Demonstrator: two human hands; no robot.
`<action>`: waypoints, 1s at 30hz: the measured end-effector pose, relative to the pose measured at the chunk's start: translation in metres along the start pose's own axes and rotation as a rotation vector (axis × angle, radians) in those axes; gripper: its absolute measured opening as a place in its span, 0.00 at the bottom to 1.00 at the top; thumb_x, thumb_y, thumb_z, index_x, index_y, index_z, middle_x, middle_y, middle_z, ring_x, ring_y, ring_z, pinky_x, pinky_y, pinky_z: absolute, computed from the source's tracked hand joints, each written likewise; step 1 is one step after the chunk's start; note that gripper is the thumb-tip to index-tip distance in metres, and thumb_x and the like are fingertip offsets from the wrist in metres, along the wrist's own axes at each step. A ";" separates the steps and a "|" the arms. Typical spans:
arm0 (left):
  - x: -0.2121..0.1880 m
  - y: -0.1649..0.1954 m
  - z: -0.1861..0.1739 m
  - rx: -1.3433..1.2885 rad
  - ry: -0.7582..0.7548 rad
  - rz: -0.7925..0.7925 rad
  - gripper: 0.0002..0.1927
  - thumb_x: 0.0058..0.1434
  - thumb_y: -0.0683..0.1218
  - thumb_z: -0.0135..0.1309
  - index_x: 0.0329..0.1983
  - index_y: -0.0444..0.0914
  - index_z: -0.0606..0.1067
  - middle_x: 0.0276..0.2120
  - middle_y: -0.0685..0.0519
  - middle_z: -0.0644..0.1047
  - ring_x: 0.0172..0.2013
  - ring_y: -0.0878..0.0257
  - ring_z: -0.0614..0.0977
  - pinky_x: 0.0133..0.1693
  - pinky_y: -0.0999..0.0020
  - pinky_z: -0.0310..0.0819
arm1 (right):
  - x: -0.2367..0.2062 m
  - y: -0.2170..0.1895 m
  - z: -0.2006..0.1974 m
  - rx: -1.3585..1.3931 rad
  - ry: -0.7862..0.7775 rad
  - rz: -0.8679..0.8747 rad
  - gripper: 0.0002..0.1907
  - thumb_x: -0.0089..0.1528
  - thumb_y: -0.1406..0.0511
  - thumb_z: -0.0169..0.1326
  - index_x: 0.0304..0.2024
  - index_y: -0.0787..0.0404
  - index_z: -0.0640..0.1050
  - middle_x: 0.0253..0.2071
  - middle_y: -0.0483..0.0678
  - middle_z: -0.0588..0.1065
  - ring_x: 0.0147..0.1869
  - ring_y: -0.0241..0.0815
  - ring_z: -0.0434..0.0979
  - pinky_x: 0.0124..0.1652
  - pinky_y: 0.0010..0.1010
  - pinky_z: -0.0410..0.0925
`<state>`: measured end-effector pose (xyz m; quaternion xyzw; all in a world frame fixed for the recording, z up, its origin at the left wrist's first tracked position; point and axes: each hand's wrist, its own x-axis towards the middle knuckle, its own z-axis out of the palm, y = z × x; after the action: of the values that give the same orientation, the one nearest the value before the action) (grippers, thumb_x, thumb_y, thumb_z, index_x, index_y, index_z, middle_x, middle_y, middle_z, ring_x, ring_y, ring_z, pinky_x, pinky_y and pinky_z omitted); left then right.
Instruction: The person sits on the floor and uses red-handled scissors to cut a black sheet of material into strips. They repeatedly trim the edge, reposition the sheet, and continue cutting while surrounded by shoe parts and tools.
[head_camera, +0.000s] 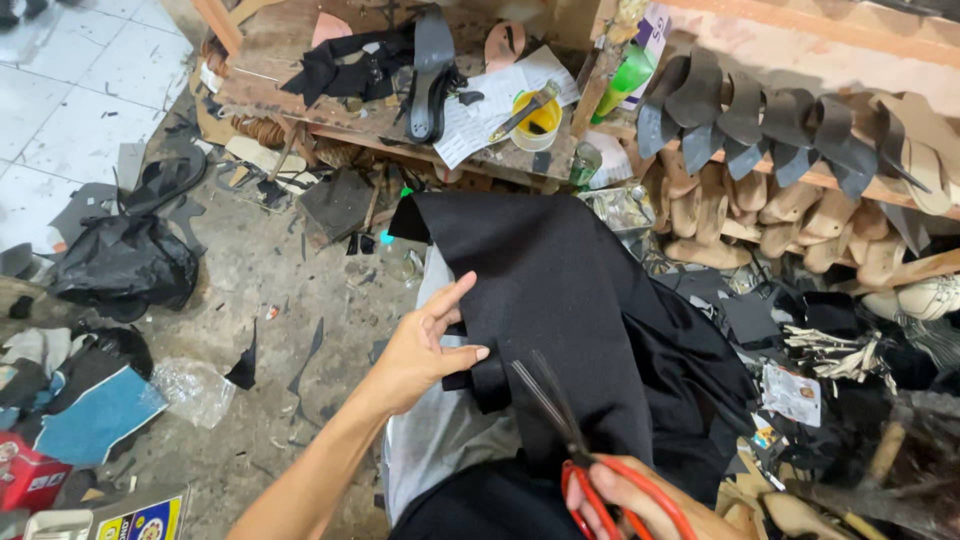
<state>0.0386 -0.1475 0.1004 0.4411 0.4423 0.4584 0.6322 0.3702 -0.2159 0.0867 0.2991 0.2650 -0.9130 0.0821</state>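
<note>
The left hand (425, 345) pinches the left edge of a large sheet of black material (560, 300) that lies draped over the person's lap, thumb on top and fingers curled under a rolled-back strip of that edge; the right hand (640, 505), at the bottom edge of the view, is clenched through the red loops of a pair of scissors (575, 440), whose dark blades stand parted and point up across the sheet toward the left fingers. The risk I see is plain: the blade tips lie near the left thumb, so a fast closing stroke or a slip of the limp sheet could nick it; the material sags off the lap on the right side, so its weight could drag the cut line askew; and the blades look blurred, so I judge them to be in motion, which makes a wandering cut likelier. On the wooden workbench (290, 60) along the top of the view, white printed papers (490, 105) lie at its front right corner, beside a yellow-and-white pot (535, 125) with a tool standing in it, and a green bottle (625, 80) leans just to the right. On the floor (280, 280), a small white card with a picture (792, 392) lies at the right among black scraps, a red box (25, 475) sits at the lower left corner, and next to it a flat package with a yellow-and-blue label (140, 520) rests at the bottom edge
</note>
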 end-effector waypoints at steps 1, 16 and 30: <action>0.002 0.004 -0.001 0.035 0.015 -0.020 0.51 0.48 0.31 0.62 0.76 0.42 0.57 0.77 0.51 0.51 0.72 0.48 0.59 0.51 0.66 0.78 | -0.007 -0.008 0.019 -0.256 0.357 -0.333 0.28 0.67 0.46 0.43 0.39 0.63 0.79 0.26 0.46 0.71 0.30 0.34 0.70 0.33 0.23 0.65; -0.006 0.027 0.008 0.048 0.015 0.058 0.56 0.50 0.30 0.61 0.78 0.43 0.46 0.79 0.50 0.43 0.75 0.42 0.53 0.46 0.67 0.84 | 0.086 -0.078 0.046 -0.102 0.581 -0.413 0.32 0.63 0.41 0.42 0.38 0.64 0.75 0.23 0.48 0.70 0.24 0.37 0.71 0.28 0.29 0.75; 0.039 0.000 -0.030 -0.129 0.044 0.011 0.50 0.55 0.34 0.66 0.81 0.39 0.60 0.70 0.32 0.65 0.66 0.38 0.69 0.56 0.65 0.74 | 0.078 -0.069 0.048 -0.187 0.617 -0.415 0.36 0.65 0.39 0.40 0.25 0.65 0.69 0.14 0.46 0.63 0.09 0.36 0.62 0.11 0.28 0.62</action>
<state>0.0173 -0.1053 0.0879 0.3918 0.4231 0.4990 0.6468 0.2617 -0.1825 0.1037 0.4912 0.4142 -0.7491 -0.1612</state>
